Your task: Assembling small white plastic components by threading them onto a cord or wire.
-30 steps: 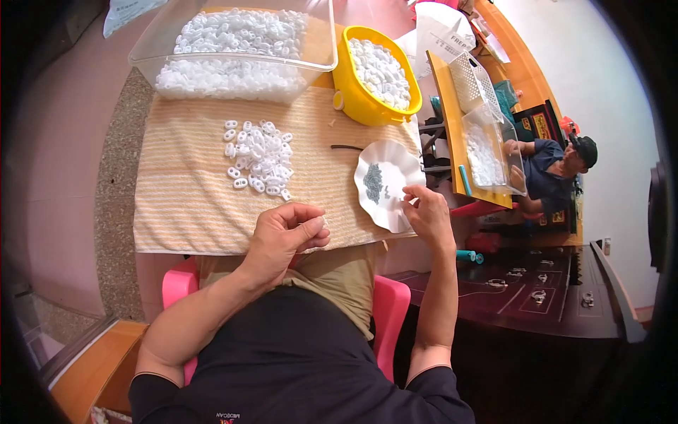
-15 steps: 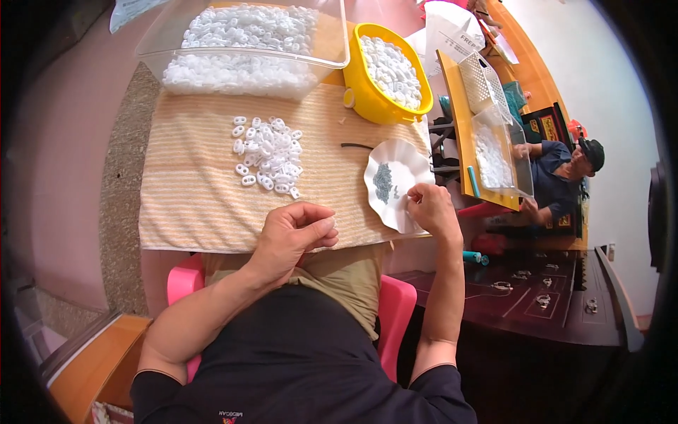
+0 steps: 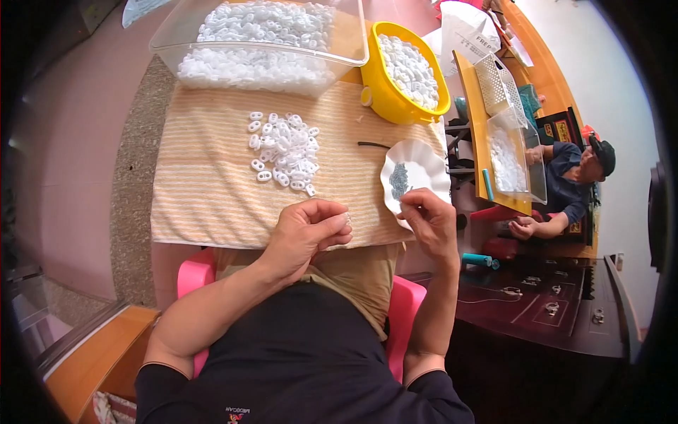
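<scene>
- Right hand (image 3: 432, 220): your fingers now draw into a pinch over the near edge of the plate (image 3: 432, 169); a second ago they are looser and farther right over it.
- Grey bits (image 3: 400, 180): they lie heaped on the plate's left part, just beyond your right fingertips. The shift brings the pinch nearer to them.
- Meaning: the tighter pinch suggests a pick-up at the plate, in progress or just made. You cannot confirm a bit between the fingertips; it is too small to tell.
- Left hand (image 3: 311, 226): thumb and fingertips stay together above the cloth (image 3: 205, 177), near its front edge. Something small and pale seems to show there; you cannot tell what. This hand appears to wait on the right.
- Hand spacing: your two hands are apart.
- White pieces (image 3: 286, 152): the loose pile lies on the cloth, beyond your left hand, with no visible change.
- Surroundings: the clear bin (image 3: 346, 71) and yellow tub (image 3: 385, 102) stand behind the pile.
</scene>
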`<state>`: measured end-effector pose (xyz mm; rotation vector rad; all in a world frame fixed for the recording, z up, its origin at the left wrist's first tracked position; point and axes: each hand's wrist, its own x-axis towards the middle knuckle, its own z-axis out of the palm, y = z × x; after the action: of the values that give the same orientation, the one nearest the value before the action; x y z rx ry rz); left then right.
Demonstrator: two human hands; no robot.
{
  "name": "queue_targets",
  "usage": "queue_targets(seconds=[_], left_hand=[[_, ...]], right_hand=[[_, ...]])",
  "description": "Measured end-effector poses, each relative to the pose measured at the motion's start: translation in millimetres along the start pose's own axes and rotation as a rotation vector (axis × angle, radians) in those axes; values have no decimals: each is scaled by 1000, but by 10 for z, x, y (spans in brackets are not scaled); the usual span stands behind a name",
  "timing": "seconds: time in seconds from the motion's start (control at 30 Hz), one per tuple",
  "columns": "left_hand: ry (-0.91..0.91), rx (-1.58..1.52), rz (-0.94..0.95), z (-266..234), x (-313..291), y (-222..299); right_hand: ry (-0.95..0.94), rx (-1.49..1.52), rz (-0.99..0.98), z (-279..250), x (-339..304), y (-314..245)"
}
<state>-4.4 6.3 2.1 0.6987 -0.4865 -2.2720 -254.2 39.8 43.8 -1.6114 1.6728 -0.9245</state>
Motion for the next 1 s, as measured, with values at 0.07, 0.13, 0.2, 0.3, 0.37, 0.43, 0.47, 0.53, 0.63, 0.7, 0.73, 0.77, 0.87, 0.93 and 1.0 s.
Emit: queue_targets(seconds=[0.07,0.13,0.2,0.3,0.37,0.43,0.47,0.53,0.63,0.7,0.73,0.77,0.87,0.93,1.0], left_hand=[[3,-4,1,-8,2,-10],[6,-7,2,-8,0,-9],[-3,-8,0,-4,-1,-1],[-9,-20,8,11,-11,10],[-13,-24,11,7,-10,11],[-22,-28,10,11,-8,10],[-21,-27,6,13,-9,11],[-16,-25,3,3,-5,10],[-25,-26,2,-8,-1,2],[-38,-33,13,-18,7,-11],[-37,-32,12,-16,7,-11],[-34,-29,9,-14,7,-12],[-34,-21,5,-9,4,-8],[-39,-18,5,-11,4,-8],[-34,-23,-3,-17,7,-14]], right_hand=[[-60,142,77,153,-11,-87],[-89,324,100,334,-20,-148],[-107,408,100,443,-19,-124],[-144,545,86,556,3,-158],[-161,558,135,603,10,-197],[-159,551,125,632,12,-164],[-157,544,114,643,12,-152],[-158,559,111,670,16,-163],[-155,584,106,697,8,-135],[-152,596,103,706,5,-117],[-151,601,100,708,6,-112],[-151,605,97,709,6,-109],[-156,647,103,709,3,-113],[-157,640,107,706,1,-111],[-158,632,111,703,0,-107]])
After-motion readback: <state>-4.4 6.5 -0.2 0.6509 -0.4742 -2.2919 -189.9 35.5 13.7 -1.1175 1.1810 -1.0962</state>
